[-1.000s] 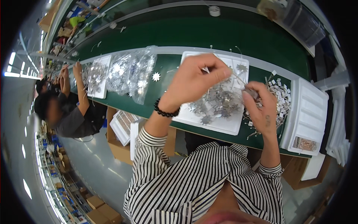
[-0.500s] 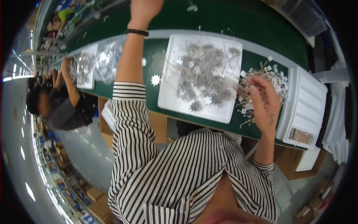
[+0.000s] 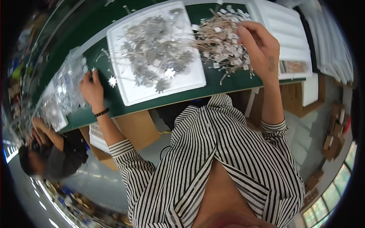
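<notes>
My left hand, with a dark bracelet at the wrist, is over the green table left of a white foam tray. Its thumb and forefinger are apart, tips beside a small silver star-shaped piece; another star-shaped piece lies between hand and tray. Heaped in the tray are silver star-shaped pieces with thin wires. My right hand is at the right edge of a pile of wire leads with white connectors. Its thumb and forefinger close together there; what they pinch is hidden.
A clear plastic bag of shiny pieces lies left of my left hand. White foam trays stand stacked at the right end. Cardboard boxes are below the table edge. A co-worker sits at the far left.
My left hand has come back from the far side of the table to beside the plastic bag. My right hand stays at the wire pile. The whole view has shifted and turned.
</notes>
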`<state>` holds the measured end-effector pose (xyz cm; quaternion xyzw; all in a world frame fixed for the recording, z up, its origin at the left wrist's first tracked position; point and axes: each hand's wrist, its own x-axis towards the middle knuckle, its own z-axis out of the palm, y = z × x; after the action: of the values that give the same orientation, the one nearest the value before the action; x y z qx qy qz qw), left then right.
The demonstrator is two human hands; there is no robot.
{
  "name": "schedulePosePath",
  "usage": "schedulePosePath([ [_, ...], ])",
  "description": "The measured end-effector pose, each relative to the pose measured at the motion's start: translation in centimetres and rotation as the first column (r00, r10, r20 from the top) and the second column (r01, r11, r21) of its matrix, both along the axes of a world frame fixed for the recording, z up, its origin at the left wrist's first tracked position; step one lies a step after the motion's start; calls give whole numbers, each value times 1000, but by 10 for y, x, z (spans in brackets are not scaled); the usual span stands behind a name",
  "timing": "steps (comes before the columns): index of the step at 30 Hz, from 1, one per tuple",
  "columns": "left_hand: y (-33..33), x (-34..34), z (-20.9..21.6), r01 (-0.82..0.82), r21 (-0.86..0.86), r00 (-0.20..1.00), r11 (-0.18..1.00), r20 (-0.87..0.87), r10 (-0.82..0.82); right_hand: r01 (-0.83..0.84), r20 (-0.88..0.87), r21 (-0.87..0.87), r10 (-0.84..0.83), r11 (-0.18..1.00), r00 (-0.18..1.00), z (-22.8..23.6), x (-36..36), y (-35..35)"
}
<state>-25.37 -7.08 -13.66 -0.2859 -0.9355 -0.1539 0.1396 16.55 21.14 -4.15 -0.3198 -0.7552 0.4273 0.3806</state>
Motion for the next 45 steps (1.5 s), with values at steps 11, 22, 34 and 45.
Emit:
schedulePosePath([
  [11, 22, 58, 40, -31, 642, 895, 766, 359, -265, -247, 338, 574, 48, 780, 940, -56, -52, 30],
  [22, 58, 150, 112, -183, 862, 658, 472, 464, -593, -28, -46, 91, 32, 995, 998, -27, -62, 36],
  [34, 113, 207, 119, -224, 834, 507, 504, 541, -671, -31, -240, -195, -17, 980, 971, 23, -70, -1],
  [45, 111, 239, 133, -117, 847, 572, 519, 484, -662, -210, -151, 254, 253, 944, 956, 27, -87, -64],
])
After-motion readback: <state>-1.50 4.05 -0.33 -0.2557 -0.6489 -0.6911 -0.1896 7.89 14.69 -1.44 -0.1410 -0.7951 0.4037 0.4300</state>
